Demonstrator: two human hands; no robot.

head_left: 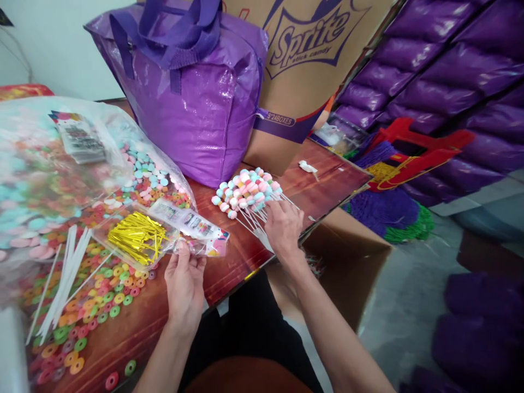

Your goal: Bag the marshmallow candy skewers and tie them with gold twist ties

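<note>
My left hand [185,284] pinches the near edge of a clear printed plastic sleeve [192,225] lying on the brown table [323,180]. Beside it lies a clear packet of gold twist ties [137,236]. My right hand [283,226] rests with curled fingers on the white sticks of a fan of pastel candy skewers [245,191]; the candy heads point away from me. Loose white sticks [61,278] lie at left among colourful ring candies [94,305].
A big clear bag of pastel candies [49,164] fills the left. A purple zip bag [192,93] and a Sprite-printed carton [303,60] stand behind. An open cardboard box [347,267] sits below the table edge. Purple packs [442,71] are stacked at right.
</note>
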